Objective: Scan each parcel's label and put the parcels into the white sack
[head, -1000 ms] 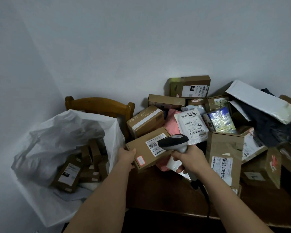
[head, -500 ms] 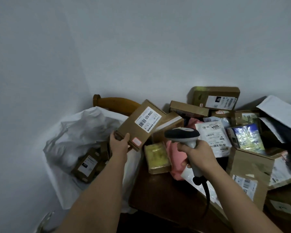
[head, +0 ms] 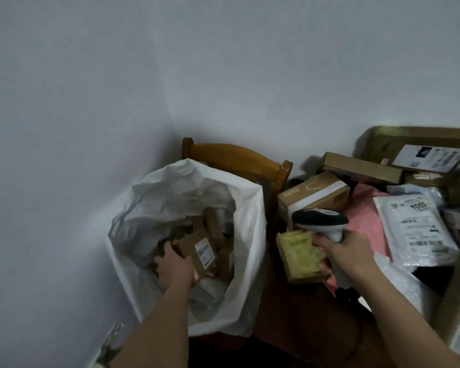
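Note:
My left hand (head: 173, 264) reaches down into the open white sack (head: 247, 208) and holds a brown cardboard parcel (head: 197, 252) with a white barcode label, set among several other brown boxes inside. My right hand (head: 348, 254) grips the handle of a black and white barcode scanner (head: 320, 220) above the table's left end. Right under the scanner lies a yellow-green wrapped parcel (head: 299, 257). Behind it a brown box with white tape (head: 314, 193) stands on the table.
The sack hangs against a wooden chair (head: 237, 155) in the corner of two grey walls. A dark wooden table (head: 303, 314) carries a heap of parcels: brown boxes (head: 420, 147), a pink bag (head: 364, 205), a white mailer (head: 414, 229). The scanner's cable runs down over the table.
My left hand has carried the labelled brown parcel from above the table's edge down into the sack. The view has swung left. My right hand kept the scanner over the table.

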